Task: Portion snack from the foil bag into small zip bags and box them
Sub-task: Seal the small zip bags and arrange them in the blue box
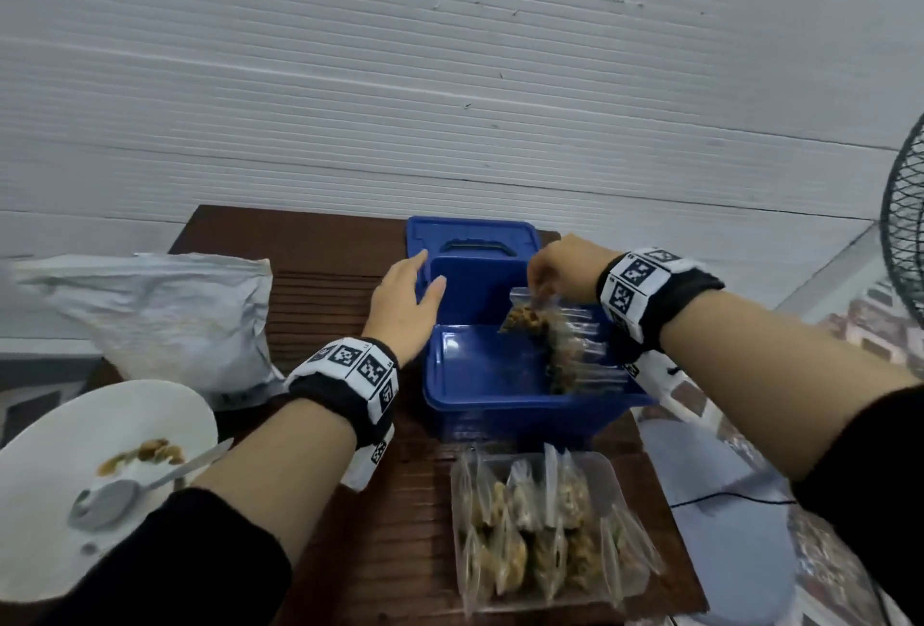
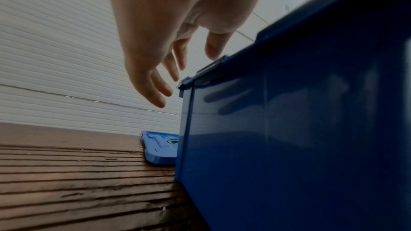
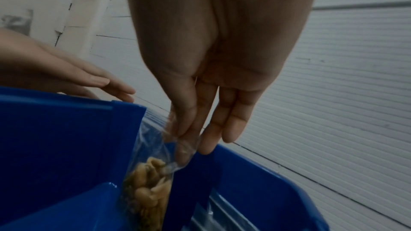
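Boxing is midway, we judge: right hand [image 1: 560, 270] pinches a filled zip bag [image 1: 530, 318] into the blue box [image 1: 500, 405], left hand [image 1: 407, 308] open, tray bags [image 1: 545, 530] waiting.

**Layout around the grip**

Right hand [image 1: 565, 268] grip pinches zip bag [image 1: 530, 318] top over the box [image 1: 500, 405]. More bags [image 1: 582, 365] in the box, right below the grip. Lid [image 1: 470, 238] behind. Left hand [image 1: 405, 308] left, at the box edge. Foil bag [image 1: 165, 320] and plate [image 1: 75, 475] far left on the surface [image 1: 330, 285]. Tray [image 1: 545, 530] of filled bags nearer the person.
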